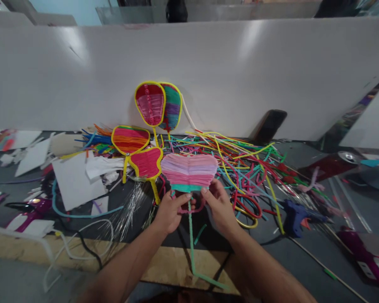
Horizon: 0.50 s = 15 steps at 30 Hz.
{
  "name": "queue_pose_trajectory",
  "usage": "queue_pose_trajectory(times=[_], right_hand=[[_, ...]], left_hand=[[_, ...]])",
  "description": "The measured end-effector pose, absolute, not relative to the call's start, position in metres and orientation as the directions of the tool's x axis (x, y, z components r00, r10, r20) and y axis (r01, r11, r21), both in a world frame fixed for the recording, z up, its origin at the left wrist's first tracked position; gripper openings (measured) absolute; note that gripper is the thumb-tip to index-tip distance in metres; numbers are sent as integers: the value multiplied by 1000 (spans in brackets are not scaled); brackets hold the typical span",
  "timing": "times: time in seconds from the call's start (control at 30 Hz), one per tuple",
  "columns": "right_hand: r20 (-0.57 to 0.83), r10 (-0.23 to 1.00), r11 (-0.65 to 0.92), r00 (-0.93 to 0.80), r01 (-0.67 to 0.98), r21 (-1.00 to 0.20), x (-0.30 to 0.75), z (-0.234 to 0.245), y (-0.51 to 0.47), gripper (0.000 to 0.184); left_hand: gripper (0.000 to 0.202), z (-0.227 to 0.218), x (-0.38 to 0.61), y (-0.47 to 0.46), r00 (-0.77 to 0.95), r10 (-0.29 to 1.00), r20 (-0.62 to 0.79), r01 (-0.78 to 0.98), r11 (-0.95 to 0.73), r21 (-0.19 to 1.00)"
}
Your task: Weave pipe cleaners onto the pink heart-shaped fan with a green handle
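Between my hands is a fan-shaped pipe cleaner piece (189, 168) striped in pink, lilac and teal. My left hand (173, 210) pinches its lower left edge. The fingers of my right hand (217, 204) close on its lower right edge. A light green pipe cleaner (191, 240) hangs down from its middle and bends to the right at the bottom. Below the teal band, a dark pink pipe cleaner (197, 209) loops from one hand to the other. Just left of the piece lies a yellow-rimmed pink fan (146, 163).
An orange fan (131, 140) and two upright fans (150, 104) stand behind. Loose pipe cleaners (240, 155) pile up on the right, near a blue glue gun (295, 219), a can (331, 164) and a leaning phone (269, 126). White card (77, 181) lies left. A white panel (208, 75) closes the back.
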State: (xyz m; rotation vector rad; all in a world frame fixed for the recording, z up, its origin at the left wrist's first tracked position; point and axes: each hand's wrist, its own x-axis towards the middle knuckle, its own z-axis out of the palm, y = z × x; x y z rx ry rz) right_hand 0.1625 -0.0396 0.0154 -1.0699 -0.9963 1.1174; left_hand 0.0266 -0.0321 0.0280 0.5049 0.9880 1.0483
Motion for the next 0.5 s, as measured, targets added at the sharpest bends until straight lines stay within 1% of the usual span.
queue_pose_trajectory(times=[0.03,0.07,0.1,0.17,0.2,0.23,0.3,0.4,0.5], right_hand=[[128,965,155,229,-102,-983,164,15,-40,26],[215,935,217,281,24,-976,165,16,-41,24],[325,901,283,288,177,-943,165,16,-43,19],[523,833,400,180,457,-794,165,19,-47,10],[581,807,439,109,547,-713,165,20,-49,7],[609,791,460,53,604,-650,164,20,-50,5],[622,783,462,11,659,-593,161,21,-52,8],[622,782,446,18,681,-581,159,20,-52,10],[627,779,448,14,687,-572,160,19,-51,10]], left_hand=[[26,28,26,-31,137,894,-426,-502,433,748],[25,28,26,-30,130,900,-416,-524,419,741],[25,29,25,-29,128,907,-401,-545,402,736],[25,29,26,-28,138,922,-361,-581,371,725],[25,28,27,-28,155,925,-346,-591,367,718],[25,28,27,-28,178,925,-335,-597,372,711],[25,26,27,-29,229,917,-326,-594,397,700],[26,24,27,-31,270,909,-317,-581,416,700],[25,25,27,-31,231,926,-300,-593,378,711]])
